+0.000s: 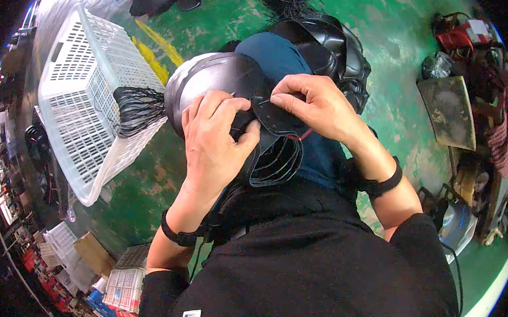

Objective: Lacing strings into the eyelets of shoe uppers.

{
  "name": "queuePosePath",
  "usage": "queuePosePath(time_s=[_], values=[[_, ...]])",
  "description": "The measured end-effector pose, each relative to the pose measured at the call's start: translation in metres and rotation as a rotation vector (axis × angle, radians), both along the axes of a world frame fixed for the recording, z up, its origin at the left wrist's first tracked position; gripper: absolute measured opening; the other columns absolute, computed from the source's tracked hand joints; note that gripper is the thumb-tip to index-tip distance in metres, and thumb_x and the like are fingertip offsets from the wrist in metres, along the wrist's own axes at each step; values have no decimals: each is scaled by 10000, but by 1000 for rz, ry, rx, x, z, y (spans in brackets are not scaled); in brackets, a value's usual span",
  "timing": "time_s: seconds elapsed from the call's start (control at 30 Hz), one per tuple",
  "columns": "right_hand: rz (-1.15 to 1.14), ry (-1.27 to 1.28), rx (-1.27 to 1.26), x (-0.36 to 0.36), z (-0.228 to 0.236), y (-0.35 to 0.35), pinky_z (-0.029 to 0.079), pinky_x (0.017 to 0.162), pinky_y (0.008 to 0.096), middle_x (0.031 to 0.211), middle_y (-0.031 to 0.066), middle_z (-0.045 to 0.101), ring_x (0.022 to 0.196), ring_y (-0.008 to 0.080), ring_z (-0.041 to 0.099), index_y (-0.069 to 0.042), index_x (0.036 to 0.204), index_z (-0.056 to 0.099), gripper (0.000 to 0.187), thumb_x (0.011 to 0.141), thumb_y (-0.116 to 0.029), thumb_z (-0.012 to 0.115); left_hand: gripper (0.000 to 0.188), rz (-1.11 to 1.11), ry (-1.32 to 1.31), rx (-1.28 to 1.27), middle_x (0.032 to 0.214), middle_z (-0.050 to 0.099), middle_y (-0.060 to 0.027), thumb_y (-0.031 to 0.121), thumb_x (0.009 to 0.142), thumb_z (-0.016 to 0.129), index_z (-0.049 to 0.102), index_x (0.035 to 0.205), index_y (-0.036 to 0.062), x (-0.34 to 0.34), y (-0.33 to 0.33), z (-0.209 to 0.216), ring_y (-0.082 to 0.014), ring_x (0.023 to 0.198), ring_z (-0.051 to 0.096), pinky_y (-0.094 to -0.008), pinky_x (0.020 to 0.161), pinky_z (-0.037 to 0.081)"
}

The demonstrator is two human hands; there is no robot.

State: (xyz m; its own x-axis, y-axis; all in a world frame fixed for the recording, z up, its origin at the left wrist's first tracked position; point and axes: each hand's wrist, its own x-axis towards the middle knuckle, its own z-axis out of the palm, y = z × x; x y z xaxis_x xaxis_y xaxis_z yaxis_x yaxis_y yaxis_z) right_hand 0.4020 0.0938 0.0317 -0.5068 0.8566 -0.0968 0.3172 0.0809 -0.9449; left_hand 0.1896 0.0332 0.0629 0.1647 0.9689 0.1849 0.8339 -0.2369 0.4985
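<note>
A glossy black rounded shell (216, 73) lies across my lap, against blue trousers (279, 51). My left hand (214, 135) rests on the shell, its thumb and forefinger closed on the edge of a black flap with small holes (271, 119). On the far side of that flap, my right hand (313, 107) pinches with thumb and forefinger at its upper edge. A thin pale line shows by those fingertips, too small to name. Loops of black cord (277, 163) hang below the flap, and a short red strip (300, 134) shows beside it.
A white plastic basket (90, 141) stands at left, with a bundle of black cords (139, 112) over its rim. More glossy black pieces (332, 52) lie on the green floor (396, 68) ahead. A worn board (449, 110) and clutter are at right; crates (124, 285) stand at lower left.
</note>
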Motion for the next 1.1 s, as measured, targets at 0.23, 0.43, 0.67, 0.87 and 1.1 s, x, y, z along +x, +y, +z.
queuePosePath(time_s=[0.23,0.43,0.67,0.87,1.1], values=[[95,-26,51,6,8,8,515,702,410,835,156,684,778,320,674,-17,924,681,233,927,-249,663,285,-5,0,14,991,621,-58,126,700,789,690,965,96,2,1,1,-288,1030,579,-420,917,415],[242,-48,247,9,8,18,508,728,442,857,165,650,842,353,654,-36,926,653,190,908,-225,644,275,-3,7,37,993,627,-60,135,700,798,697,952,96,5,1,-1,-285,1022,582,-421,919,414],[421,-163,351,1,16,44,504,764,485,881,185,653,900,405,640,-42,907,641,171,876,-210,636,213,-22,-24,78,949,637,-33,168,722,819,729,901,95,5,2,-8,-265,984,585,-415,917,406],[498,-15,210,2,-5,47,491,716,397,797,150,634,769,268,627,-25,922,635,189,914,-214,650,214,-82,-30,116,935,631,-33,177,734,798,734,916,85,14,8,-12,-261,968,586,-416,913,402],[404,-397,375,5,27,27,536,771,477,892,150,661,901,371,661,-91,929,701,225,919,-296,608,107,-121,-25,81,899,612,-43,138,763,750,693,842,93,16,10,-15,-264,948,585,-425,901,399]])
